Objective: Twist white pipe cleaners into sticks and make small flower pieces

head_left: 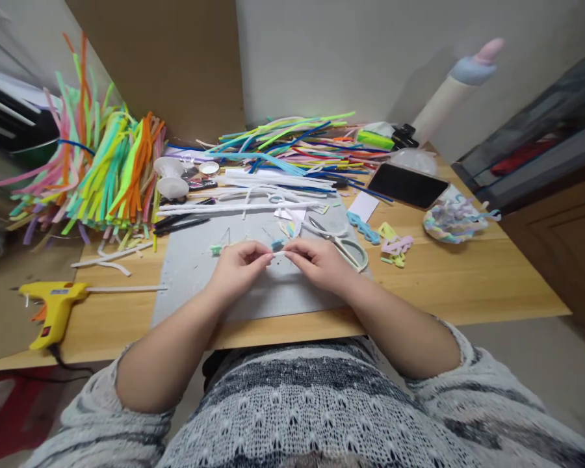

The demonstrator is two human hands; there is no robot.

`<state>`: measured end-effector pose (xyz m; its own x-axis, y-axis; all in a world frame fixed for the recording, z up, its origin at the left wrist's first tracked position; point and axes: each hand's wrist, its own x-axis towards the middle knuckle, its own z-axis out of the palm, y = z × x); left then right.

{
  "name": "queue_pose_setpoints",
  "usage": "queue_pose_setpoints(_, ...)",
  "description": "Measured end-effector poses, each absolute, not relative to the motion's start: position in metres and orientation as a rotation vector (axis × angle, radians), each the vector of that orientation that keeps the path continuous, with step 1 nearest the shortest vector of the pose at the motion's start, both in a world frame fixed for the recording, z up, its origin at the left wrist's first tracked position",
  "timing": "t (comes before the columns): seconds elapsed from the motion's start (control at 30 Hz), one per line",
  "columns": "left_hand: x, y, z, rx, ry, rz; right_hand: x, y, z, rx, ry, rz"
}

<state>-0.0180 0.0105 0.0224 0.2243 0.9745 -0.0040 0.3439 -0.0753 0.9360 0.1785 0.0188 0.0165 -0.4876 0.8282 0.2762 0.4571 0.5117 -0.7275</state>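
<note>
Between the fingertips of both hands runs a short white pipe cleaner [279, 254]. My left hand [244, 265] pinches one end of it and my right hand [316, 259] pinches the other, just above the grey cutting mat [253, 302]. Behind the fingers lie small teal pieces with wires, one of them a teal piece [216, 249] beside my left hand. Scissors [348, 250] with pale handles rest beside my right hand. Long white pipe cleaners [234, 208] stretch across the mat farther back.
A yellow glue gun [53, 305] lies at the left, its glue stick pointing at the mat. Colourful pipe cleaner bundles [112, 175] stand behind it, with a loose pile [292, 146] along the wall. A phone [408, 184], twisted blue pieces [363, 227] and a pastel woven basket [453, 224] are on the right.
</note>
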Motion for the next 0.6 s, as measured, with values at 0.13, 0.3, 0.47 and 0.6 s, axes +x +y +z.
queue_pose_setpoints(0.13, -0.023, 0.012, 0.016, 1.237, 1.031, 0.801, 0.174, 0.011, 0.008, -0.956, -2.092, 0.705)
queue_pose_setpoints(0.3, -0.025, 0.015, 0.013, 1.202, 0.947, 0.728, 0.172, 0.007, 0.005, -0.817, -2.09, 0.551)
queue_pose_setpoints(0.47, -0.024, 0.016, 0.008, 1.228, 1.034, 0.78, 0.17, 0.007, -0.002, -0.798, -2.067, 0.437)
queue_pose_setpoints(0.6, -0.023, 0.016, 0.007, 1.25, 1.041, 0.753, 0.168, 0.009, -0.009, -0.891, -2.003, 0.424)
